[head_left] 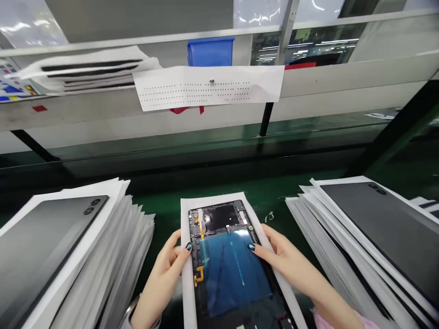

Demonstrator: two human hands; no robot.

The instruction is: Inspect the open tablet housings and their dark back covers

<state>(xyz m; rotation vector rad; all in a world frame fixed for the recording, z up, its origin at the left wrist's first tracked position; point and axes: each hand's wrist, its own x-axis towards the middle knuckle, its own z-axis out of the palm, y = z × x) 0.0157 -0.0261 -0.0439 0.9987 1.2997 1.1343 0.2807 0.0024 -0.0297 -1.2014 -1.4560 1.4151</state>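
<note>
- Unit under inspection: an open black-framed tablet unit (233, 274), with yellow flex cables and a blue film over its panel, lies flat on a white paper sheet (187, 292), between the hands.
- Left hand (161, 278): closed on the unit's left edge, thumb over the frame, fingers curled.
- Right hand (284, 258): closed more loosely on the right edge, thumb on the frame, fingers extended along the side.
- Grip assessment: holding by the edges appears to keep contact off the panel's middle. The sheet likely shields the unit from the bench.
- Flanking items: a left stack of dark grey tablets on white sheets (44, 246) and a matching right stack (387, 224) sit well clear, seemingly to leave the centre free.
- Surroundings: a glossy green bench surface (240, 203), a perforated white paper sheet (206, 89) hanging ahead, and a blue plastic bin (210, 51) behind it.
</note>
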